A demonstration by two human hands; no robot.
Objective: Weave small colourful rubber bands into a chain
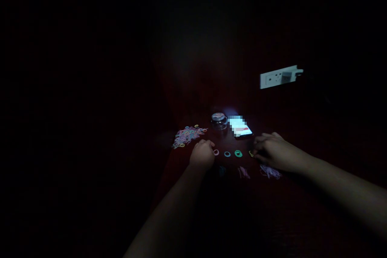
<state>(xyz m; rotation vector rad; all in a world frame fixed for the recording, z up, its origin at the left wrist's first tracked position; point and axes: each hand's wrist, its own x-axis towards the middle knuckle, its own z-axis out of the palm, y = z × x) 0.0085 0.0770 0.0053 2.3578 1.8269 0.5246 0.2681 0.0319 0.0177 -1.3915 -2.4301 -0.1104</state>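
Small rubber bands lie on a dark red table. My left hand [202, 155] rests beside a pink band [216, 152], its fingers curled and mostly hidden from view. My right hand [267, 150] has its fingers bent down at a yellow band [251, 153]; its fingertips are in shadow. Between the hands lie a blue band [227, 154] and a green bundle of bands [238, 153]. Nearer to me are a dark teal pile [222, 170], a pink pile [244, 172] and a purple pile [271, 171].
A large mixed heap of bands [187, 136] lies at the left. Behind the row stand a round lidded jar [219, 120] and a lit phone [241, 126]. A white socket strip [278, 77] with a plug is on the right. The surroundings are very dark.
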